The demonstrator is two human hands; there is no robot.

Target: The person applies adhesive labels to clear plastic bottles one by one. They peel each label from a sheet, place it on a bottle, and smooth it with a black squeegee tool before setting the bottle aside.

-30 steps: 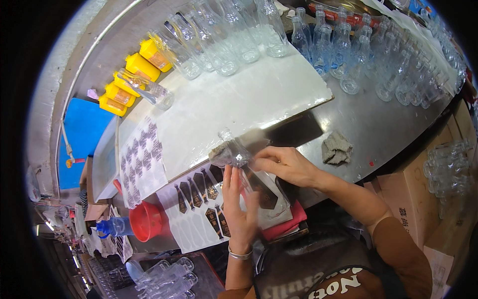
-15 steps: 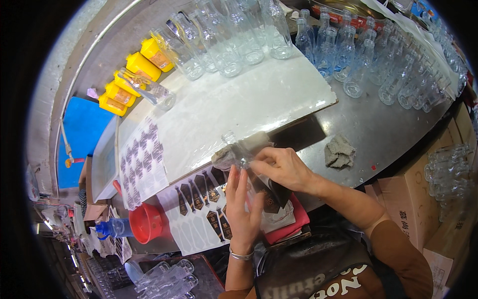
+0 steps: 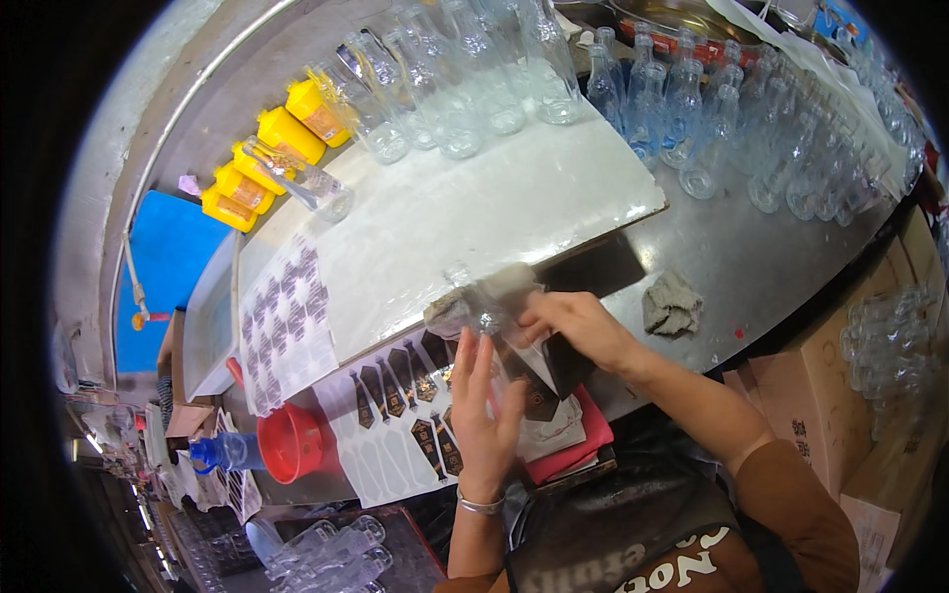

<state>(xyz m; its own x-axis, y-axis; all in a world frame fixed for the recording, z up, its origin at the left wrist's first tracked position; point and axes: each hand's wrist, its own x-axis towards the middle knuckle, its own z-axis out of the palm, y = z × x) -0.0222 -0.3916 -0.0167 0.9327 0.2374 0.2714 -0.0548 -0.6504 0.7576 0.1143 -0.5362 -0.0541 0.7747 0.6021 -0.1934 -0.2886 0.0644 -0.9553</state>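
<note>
A clear glass bottle (image 3: 486,318) lies with its neck pointing away from me, resting between grey cloth pads (image 3: 448,313) at the white board's near edge. Its lower end lies between my hands, beside a dark, gold-printed label (image 3: 537,399). My left hand (image 3: 487,410) is open, fingers stretched up along the bottle's left side, fingertips at the glass. On the other side, my right hand (image 3: 585,328) has bent fingers closed at the bottle's right side; what they pinch, if anything, is hidden. Below the pads lies a sheet of dark labels (image 3: 395,390), some places peeled bare.
Clear bottles (image 3: 460,133) stand on the white board (image 3: 474,198); more bottles (image 3: 697,178) crowd the metal table at right. A crumpled grey rag (image 3: 672,303) lies right of my hand. Yellow bottles (image 3: 292,138) line the far left; a red bowl (image 3: 290,445) sits nearer.
My right hand has shifted slightly to the right along the bottle's side, its fingers bent closer together. The left hand stays nearly in place.
</note>
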